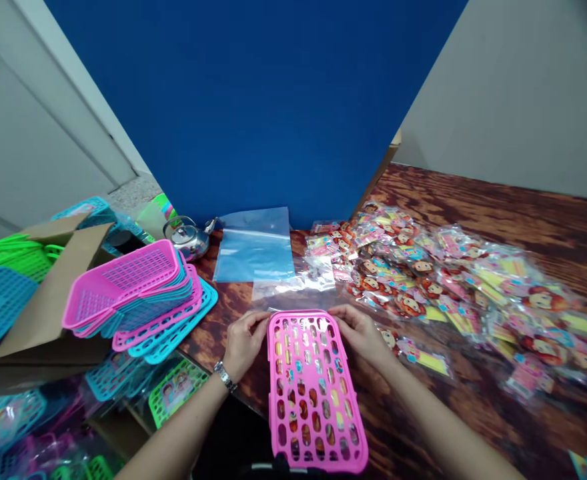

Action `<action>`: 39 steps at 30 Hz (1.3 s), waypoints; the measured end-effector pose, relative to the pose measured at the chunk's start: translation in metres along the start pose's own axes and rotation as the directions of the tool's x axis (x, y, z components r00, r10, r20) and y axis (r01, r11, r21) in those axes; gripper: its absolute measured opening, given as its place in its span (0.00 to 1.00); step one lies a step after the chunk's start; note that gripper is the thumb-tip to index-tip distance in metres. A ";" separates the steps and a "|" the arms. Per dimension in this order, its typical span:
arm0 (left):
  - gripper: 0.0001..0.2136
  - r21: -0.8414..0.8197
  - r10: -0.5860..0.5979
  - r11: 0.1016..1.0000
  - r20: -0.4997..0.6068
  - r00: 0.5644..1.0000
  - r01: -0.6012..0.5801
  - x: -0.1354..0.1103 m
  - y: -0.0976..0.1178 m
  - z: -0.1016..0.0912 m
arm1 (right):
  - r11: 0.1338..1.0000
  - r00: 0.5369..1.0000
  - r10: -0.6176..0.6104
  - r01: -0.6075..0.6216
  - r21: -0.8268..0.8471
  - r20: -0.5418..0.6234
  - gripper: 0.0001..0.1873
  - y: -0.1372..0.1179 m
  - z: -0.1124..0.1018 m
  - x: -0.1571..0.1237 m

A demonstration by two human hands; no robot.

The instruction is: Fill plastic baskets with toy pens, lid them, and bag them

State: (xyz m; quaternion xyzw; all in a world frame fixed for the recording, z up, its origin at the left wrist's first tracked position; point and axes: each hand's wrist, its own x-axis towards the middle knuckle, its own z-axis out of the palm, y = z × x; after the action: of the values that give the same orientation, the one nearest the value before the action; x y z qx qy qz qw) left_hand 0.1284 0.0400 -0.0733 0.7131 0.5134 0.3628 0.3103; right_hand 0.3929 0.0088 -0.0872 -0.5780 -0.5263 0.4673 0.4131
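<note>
A pink slotted plastic basket (307, 393) lies in front of me at the near edge of the table, its flat slotted face up. Colourful items show through the slots, though I cannot make out what they are. My left hand (245, 341) is closed on its far left corner, thumb and fingers at the rim. At the far right corner my right hand (362, 332) pinches the rim in the same way. Just beyond the basket lie clear plastic bags (256, 247), flat on the table.
Many small clear packets with printed figures (423, 280) are heaped on the right. To the left, pink and blue baskets (138, 287) are stacked beside an open cardboard box (48, 300). A metal kettle (188, 239) stands before a tall blue panel (258, 113).
</note>
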 end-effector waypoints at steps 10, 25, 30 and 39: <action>0.11 0.010 -0.016 1.000 0.048 0.999 0.016 0.007 0.009 -0.007 | 0.971 0.998 -0.038 0.047 -0.236 0.042 0.13 -0.012 -0.009 0.005; 0.09 0.271 0.160 0.945 0.115 0.980 -0.186 0.009 0.022 -0.009 | 0.992 0.992 0.123 -0.123 0.016 0.000 0.13 -0.012 -0.002 0.017; 0.09 0.267 0.160 0.944 0.140 0.977 -0.193 0.010 0.024 -0.008 | 0.995 0.996 0.091 -0.091 -0.028 -0.022 0.13 -0.019 -0.001 0.022; 0.12 0.295 0.320 0.893 0.114 0.940 -0.340 -0.010 0.024 -0.013 | 0.808 0.958 -0.279 0.202 -0.553 -0.059 0.11 -0.029 -0.008 -0.019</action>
State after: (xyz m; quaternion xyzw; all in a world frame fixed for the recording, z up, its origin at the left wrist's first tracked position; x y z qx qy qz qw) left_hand 0.1278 0.0250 -0.0483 0.8406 0.4255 0.3027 0.1441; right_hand 0.3942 -0.0070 -0.0550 -0.6302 -0.6760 0.2024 0.3239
